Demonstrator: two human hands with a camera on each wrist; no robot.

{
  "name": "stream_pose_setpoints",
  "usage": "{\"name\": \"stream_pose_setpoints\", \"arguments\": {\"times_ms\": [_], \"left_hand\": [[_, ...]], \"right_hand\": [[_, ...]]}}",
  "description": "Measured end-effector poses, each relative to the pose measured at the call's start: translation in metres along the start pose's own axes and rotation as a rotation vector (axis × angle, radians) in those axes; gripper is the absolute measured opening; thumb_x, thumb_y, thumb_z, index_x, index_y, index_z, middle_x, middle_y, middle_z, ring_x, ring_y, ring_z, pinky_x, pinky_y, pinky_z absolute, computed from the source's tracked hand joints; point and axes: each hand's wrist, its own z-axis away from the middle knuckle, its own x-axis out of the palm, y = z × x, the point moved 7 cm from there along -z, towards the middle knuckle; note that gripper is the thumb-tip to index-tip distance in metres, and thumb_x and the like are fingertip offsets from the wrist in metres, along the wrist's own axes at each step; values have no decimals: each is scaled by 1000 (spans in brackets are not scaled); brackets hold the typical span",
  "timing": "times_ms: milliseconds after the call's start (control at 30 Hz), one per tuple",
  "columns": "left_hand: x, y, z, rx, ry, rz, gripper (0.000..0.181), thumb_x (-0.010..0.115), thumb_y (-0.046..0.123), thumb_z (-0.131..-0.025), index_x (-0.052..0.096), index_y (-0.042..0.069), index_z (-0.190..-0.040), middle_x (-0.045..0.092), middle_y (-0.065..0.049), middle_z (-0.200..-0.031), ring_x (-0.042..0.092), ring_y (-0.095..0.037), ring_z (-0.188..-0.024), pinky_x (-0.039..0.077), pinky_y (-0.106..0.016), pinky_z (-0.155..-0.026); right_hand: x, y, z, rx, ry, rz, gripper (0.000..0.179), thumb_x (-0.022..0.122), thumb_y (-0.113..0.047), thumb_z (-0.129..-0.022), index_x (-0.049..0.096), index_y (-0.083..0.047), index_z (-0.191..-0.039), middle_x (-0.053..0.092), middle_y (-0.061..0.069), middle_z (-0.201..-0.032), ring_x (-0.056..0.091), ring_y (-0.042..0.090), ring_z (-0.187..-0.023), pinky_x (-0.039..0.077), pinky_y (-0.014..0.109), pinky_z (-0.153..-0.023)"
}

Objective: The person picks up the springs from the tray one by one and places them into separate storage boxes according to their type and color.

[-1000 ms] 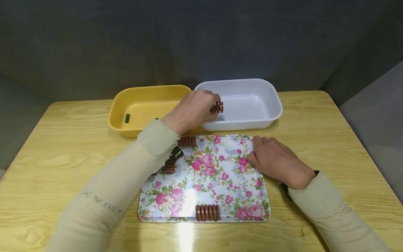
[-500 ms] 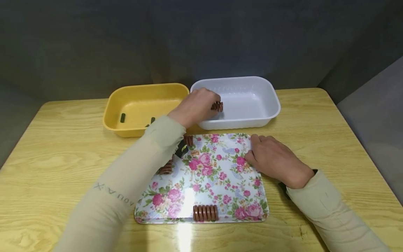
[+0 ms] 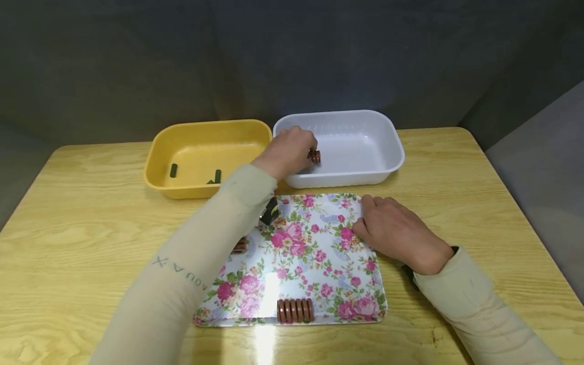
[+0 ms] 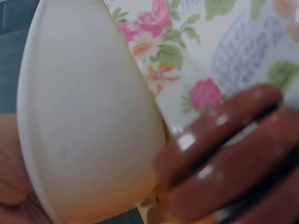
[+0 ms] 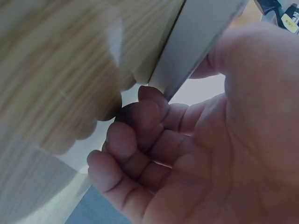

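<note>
My left hand [image 3: 289,149] pinches a brown coil spring [image 3: 316,157] inside the near left corner of the white bin [image 3: 356,179]; only the spring's end shows past the fingers. My right hand [image 3: 397,230] grips the right edge of the floral tray [image 3: 319,276]. In the right wrist view its fingers [image 5: 122,140] curl at the tray's edge, thumb on the other side. Another brown spring [image 3: 295,310] lies at the tray's front edge. A third spring [image 3: 239,246] and a black object [image 3: 270,212] are partly hidden by the left forearm. Large brown coils [image 4: 229,163] fill the left wrist view's lower right.
A yellow bin [image 3: 184,193] stands left of the white one, with several small dark green pieces [image 3: 173,170] inside. Both bins stand behind the tray on a wooden table [image 3: 91,218]. A dark backdrop [image 3: 228,61] rises behind the table.
The left forearm has swung right and now covers the spring at the tray's back left. The held spring has sunk slightly in the white bin. The right hand keeps its grip on the tray.
</note>
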Motion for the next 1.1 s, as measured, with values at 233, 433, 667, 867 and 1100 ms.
{"name": "stream_pose_setpoints", "arguments": {"times_ms": [233, 433, 667, 867, 1100], "left_hand": [[4, -6, -2, -33, -41, 28, 8, 77, 16, -93, 79, 13, -100, 76, -3, -103, 62, -19, -95, 52, -34, -95], [0, -1, -5, -81, -67, -21, 17, 75, 19, -95, 76, 11, -109, 74, -6, -110, 62, -21, -97, 53, -34, -97], [-2, 6, -7, -99, -86, -54, 19, 70, 17, -98, 73, 10, -116, 72, -8, -116, 59, -23, -103, 52, -35, -101], [0, 6, -5, -107, -78, -24, 16, 69, 15, -99, 75, 10, -113, 72, -7, -114, 59, -23, -101, 52, -35, -98], [1, 3, -5, -115, -83, -29, 19, 70, 18, -98, 74, 10, -116, 72, -8, -116, 60, -23, -100, 53, -36, -99]], "right_hand": [[-1, -4, 1, -5, 1, 19, 19, 51, -18, -101, 47, -8, -85, 45, 4, -68, 41, 18, -60, 33, 28, -57], [-7, -3, 2, 7, -19, 17, 20, 50, -18, -101, 46, -8, -84, 44, 5, -69, 40, 19, -60, 34, 28, -58], [-9, 1, 3, 25, -25, 11, 21, 50, -18, -101, 46, -8, -83, 45, 5, -69, 41, 19, -60, 34, 28, -57], [-7, 3, 4, 35, -28, 8, 20, 50, -19, -101, 47, -8, -84, 46, 5, -69, 42, 19, -61, 34, 28, -57], [-6, 2, 0, 51, -41, 15, 19, 50, -19, -100, 49, -6, -86, 48, 6, -71, 46, 20, -63, 37, 30, -58]]}}
